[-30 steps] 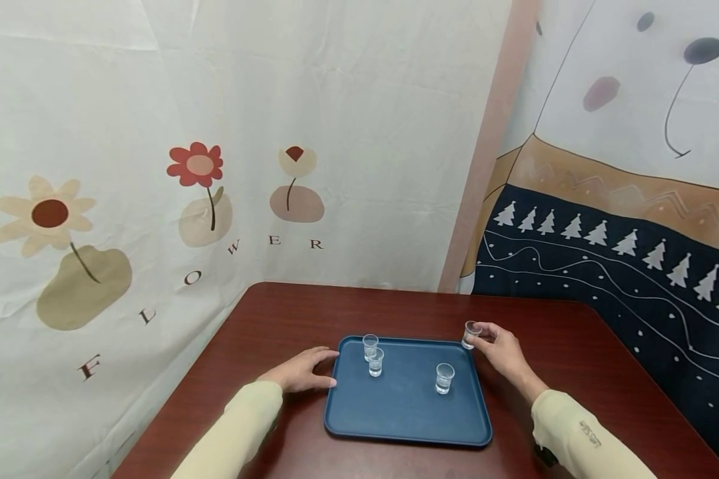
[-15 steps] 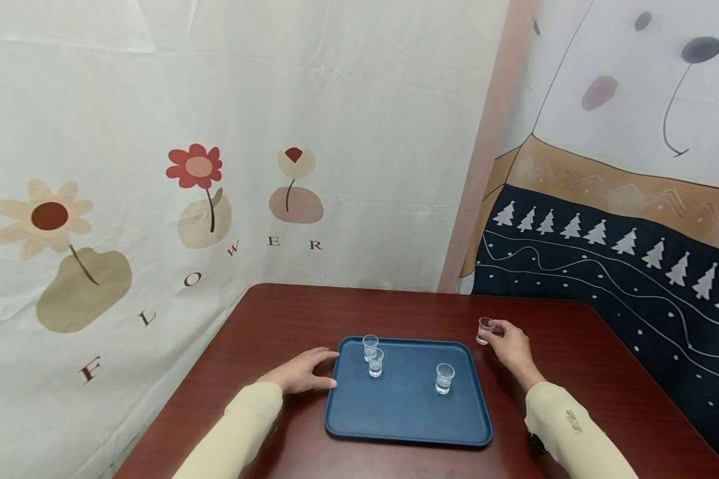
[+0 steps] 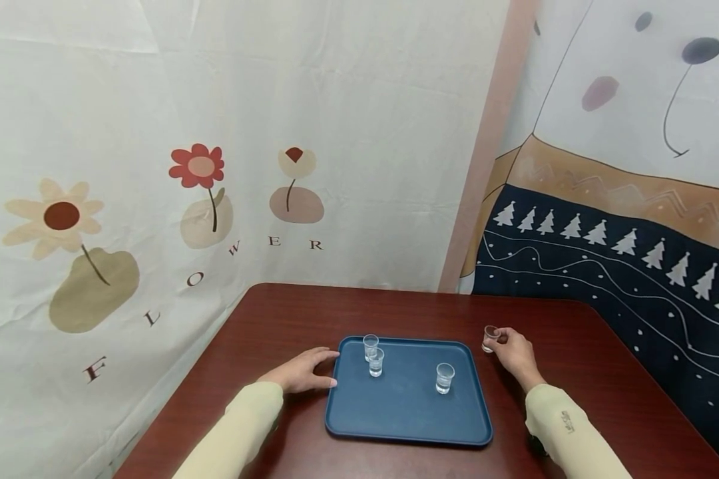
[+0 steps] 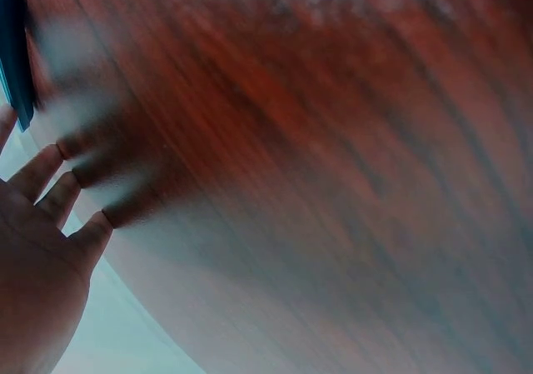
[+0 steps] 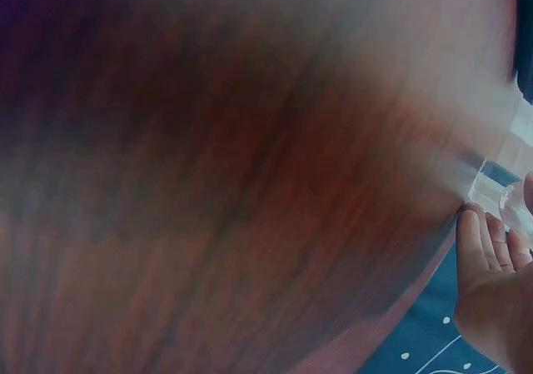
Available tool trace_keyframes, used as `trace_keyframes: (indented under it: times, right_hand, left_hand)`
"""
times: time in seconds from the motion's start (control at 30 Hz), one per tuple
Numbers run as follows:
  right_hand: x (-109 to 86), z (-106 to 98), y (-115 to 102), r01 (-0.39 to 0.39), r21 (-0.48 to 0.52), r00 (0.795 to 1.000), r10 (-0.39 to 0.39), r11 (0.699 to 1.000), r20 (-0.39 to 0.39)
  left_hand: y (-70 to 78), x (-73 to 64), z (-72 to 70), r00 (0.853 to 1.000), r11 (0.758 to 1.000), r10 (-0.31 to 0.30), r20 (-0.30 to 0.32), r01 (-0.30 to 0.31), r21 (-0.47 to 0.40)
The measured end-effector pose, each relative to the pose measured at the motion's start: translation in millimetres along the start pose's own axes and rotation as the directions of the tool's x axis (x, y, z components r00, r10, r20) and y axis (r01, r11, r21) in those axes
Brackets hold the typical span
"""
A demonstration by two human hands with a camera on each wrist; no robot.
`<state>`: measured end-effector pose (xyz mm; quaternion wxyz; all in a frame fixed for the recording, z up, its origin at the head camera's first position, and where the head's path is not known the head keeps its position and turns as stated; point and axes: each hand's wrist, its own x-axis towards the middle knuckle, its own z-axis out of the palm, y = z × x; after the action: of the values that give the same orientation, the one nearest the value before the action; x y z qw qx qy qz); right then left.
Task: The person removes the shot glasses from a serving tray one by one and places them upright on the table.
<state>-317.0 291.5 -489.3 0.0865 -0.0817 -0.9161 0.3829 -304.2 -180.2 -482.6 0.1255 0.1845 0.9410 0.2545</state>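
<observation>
My right hand (image 3: 515, 354) pinches a small clear shot glass (image 3: 488, 339) between thumb and fingers, just right of the tray's far right corner. In the right wrist view the glass (image 5: 493, 189) stands upright, low at the table surface. My left hand (image 3: 302, 371) rests at the left edge of the blue tray (image 3: 407, 422), thumb and fingertips right at its rim. Two shot glasses (image 3: 375, 363) stand close together at the tray's far left, one partly in front of the other (image 3: 369, 342). A third glass (image 3: 445, 379) stands toward the tray's right side.
The tray lies on a dark red wood-grain table (image 3: 287, 313). Behind the table hangs a pale cloth (image 3: 371, 133) printed with flowers and letters. Another printed cloth (image 3: 575, 266), with white trees on dark blue, hangs along the right.
My right hand has carried the shot glass from the tray's far right corner rightward onto or just over the table. My left hand and the other glasses have stayed put.
</observation>
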Motion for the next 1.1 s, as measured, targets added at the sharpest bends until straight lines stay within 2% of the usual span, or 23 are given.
trace_keyframes:
  times: [0.23, 0.6, 0.8, 1.1]
  right_hand:
    - [-0.9, 0.3, 0.3, 0.017, -0.043, 1.000, -0.016, 0.999, 0.018]
    - [-5.4, -5.5, 0.3, 0.020, -0.011, 0.995, -0.019, 1.000, 0.094]
    - [-13.1, -6.3, 2.7, 0.022, 0.013, 0.997, -0.023, 1.000, 0.067]
    - [-30.2, -8.5, -1.9, 0.018, 0.064, 0.999, -0.015, 0.998, -0.042]
  left_hand:
    - [-0.2, -1.1, 1.1, 1.000, 1.000, -0.002, -0.002, 0.002, -0.004]
    - [-1.6, -1.8, 0.2, 1.000, 1.000, 0.013, -0.005, -0.013, 0.000]
    - [-1.3, -2.8, 1.0, 1.000, 1.000, 0.022, -0.006, -0.022, -0.015]
    - [-1.6, -1.0, 0.8, 1.000, 1.000, 0.014, -0.008, -0.014, -0.012]
